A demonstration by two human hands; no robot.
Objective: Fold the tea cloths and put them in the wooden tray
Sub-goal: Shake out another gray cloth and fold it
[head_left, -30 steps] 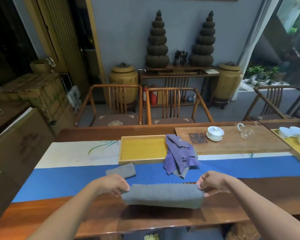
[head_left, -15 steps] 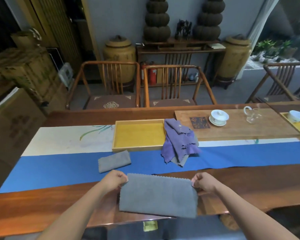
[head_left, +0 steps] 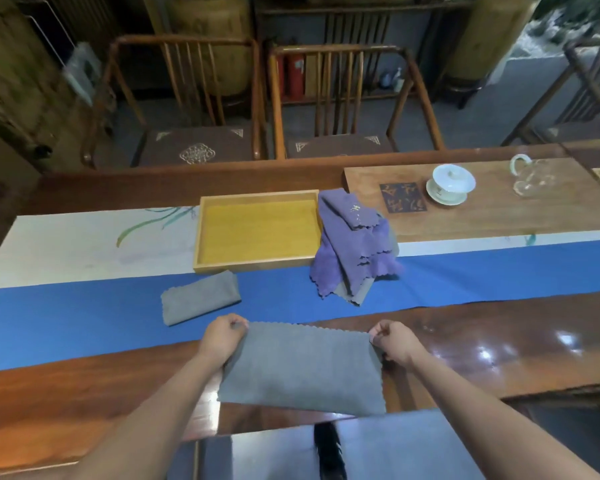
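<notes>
Head view: a grey tea cloth (head_left: pixel 302 368) is held spread at the near table edge, its far corners pinched by the left hand (head_left: pixel 222 337) and the right hand (head_left: pixel 394 342). A folded grey cloth (head_left: pixel 200 297) lies just before the wooden tray (head_left: pixel 257 263); purple cloths (head_left: pixel 352 244) are heaped against its right side.

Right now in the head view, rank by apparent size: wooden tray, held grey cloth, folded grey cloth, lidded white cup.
1. Held grey cloth, though nearness may flatter it
2. Wooden tray, close behind
3. Folded grey cloth
4. Lidded white cup
</notes>
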